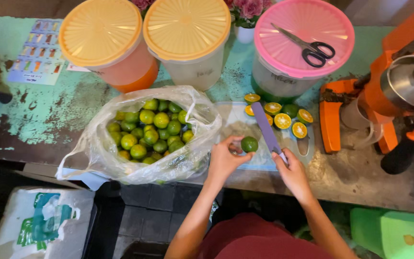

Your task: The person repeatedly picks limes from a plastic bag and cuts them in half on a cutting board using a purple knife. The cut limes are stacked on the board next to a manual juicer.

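Left hand (224, 160) is pinching a small, firm, slick-skinned green lime (249, 144) by its sides on the cutting board (238, 125), while right hand (291, 170) is clenching the knife (266, 127) handle.

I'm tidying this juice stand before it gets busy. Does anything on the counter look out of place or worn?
The black-handled scissors lie loose on the pink lid of a tub rather than on the counter. The green paint of the counter is badly flaked, with dark bare patches. Nothing looks spilled.
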